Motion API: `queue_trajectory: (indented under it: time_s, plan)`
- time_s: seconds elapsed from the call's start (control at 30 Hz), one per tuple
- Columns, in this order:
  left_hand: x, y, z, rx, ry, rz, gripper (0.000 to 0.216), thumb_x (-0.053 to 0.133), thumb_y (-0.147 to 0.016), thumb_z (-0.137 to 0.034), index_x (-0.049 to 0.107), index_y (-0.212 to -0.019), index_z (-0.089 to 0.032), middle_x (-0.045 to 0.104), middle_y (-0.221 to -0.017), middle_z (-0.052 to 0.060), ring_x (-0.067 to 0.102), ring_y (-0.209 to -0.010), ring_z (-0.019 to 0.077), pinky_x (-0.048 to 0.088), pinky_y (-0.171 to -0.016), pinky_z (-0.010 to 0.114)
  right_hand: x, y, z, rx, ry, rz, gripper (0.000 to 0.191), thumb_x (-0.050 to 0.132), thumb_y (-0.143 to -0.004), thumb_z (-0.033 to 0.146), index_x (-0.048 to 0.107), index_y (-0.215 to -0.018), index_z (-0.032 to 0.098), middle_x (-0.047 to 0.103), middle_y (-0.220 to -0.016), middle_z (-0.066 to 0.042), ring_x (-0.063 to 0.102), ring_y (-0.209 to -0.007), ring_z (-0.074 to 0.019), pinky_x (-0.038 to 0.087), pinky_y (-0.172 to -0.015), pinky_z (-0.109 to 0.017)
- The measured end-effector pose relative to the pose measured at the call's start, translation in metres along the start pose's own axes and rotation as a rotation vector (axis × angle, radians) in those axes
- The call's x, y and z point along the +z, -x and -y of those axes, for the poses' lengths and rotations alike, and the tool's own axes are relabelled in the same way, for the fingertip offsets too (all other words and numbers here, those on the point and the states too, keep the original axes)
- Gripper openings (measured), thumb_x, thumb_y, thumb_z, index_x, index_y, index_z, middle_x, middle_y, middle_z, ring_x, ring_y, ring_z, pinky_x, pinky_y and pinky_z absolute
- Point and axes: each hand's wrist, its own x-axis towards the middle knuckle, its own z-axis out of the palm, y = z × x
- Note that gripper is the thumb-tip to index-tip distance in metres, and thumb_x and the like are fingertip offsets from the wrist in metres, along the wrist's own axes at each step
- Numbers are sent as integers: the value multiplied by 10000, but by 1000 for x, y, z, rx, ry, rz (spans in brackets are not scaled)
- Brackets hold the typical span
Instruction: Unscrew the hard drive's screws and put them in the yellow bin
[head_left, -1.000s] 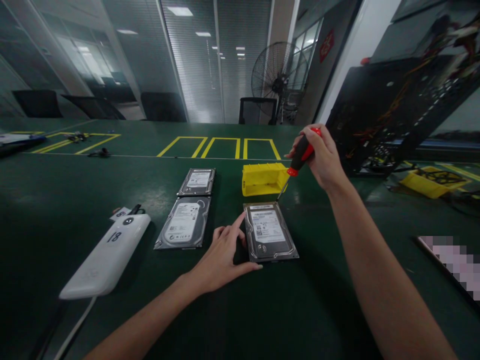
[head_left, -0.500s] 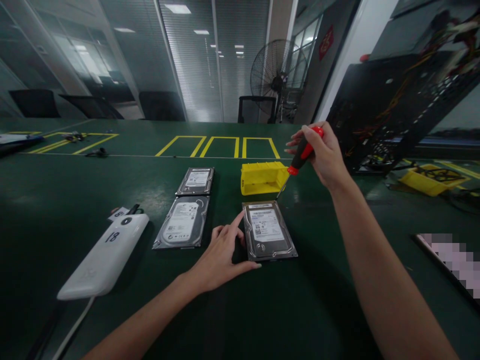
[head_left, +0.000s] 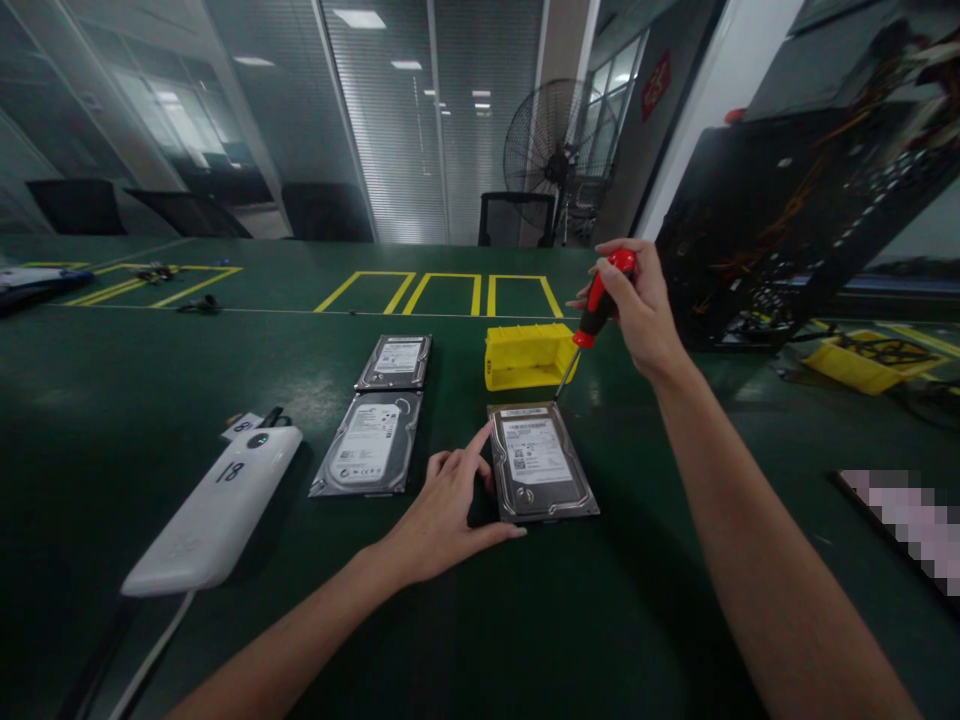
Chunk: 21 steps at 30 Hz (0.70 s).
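Observation:
A hard drive (head_left: 541,455) lies flat, label up, on the green table. My left hand (head_left: 450,500) grips its left side, index finger at the upper left corner and thumb along the near edge; the other fingers are partly curled. In my right hand (head_left: 637,300), closed around the handle, is a red and black screwdriver (head_left: 598,305). Its shaft slants down to the drive's far right corner, where the tip appears to touch; a screw there is too small to make out. Just behind the drive, a yellow bin (head_left: 525,358) rests on its side.
Two more hard drives, a nearer one (head_left: 367,440) and a farther one (head_left: 394,360), lie to the left. A white power bank (head_left: 217,515) with a cable is farther left. On the right stand a black computer case (head_left: 757,220) and a yellow tray (head_left: 862,360) with cables.
My right hand and the screwdriver handle have shifted slightly left, the shaft tip staying at the same drive corner. My left hand keeps its place on the drive.

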Motion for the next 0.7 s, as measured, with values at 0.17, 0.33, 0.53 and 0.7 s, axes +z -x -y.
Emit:
queue_trajectory:
  time_s: [0.17, 0.33, 0.53, 0.7]
  plan:
    - [0, 0, 0, -6, 13, 2, 1026, 638, -773, -550, -51, -1480, -270, 537, -1114, 55, 476, -1112, 293, 315, -990, 535, 2, -2, 0, 22, -41, 5, 313, 672, -739, 451, 468, -916, 292, 523, -852, 25, 590, -659, -107, 566, -647, -298]
    - [0, 0, 1, -11, 17, 1, 1026, 637, -768, -563, -40, -1480, -270, 536, -1119, 58, 473, -1110, 298, 319, -985, 539, 4, -2, -2, 43, -7, -10, 301, 523, -812, 561, 460, -986, 324, 512, -769, 21, 586, -659, -123, 524, -598, -275]
    - [1, 0, 1, 3, 5, -4, 1015, 633, -780, -549, -44, -1479, -260, 540, -1105, 51, 476, -1107, 285, 299, -1004, 524, 4, -2, -1, 54, -26, -7, 313, 529, -796, 579, 492, -948, 309, 527, -816, -1, 594, -696, -141, 511, -584, -283]
    - [1, -1, -1, 15, -6, -8, 1049, 642, -777, -537, -88, -1477, -256, 549, -1070, 42, 497, -1072, 273, 288, -1007, 521, 8, -1, -1, 21, -1, -22, 343, 599, -749, 569, 440, -876, 293, 498, -738, 23, 564, -630, -128, 502, -598, -299]
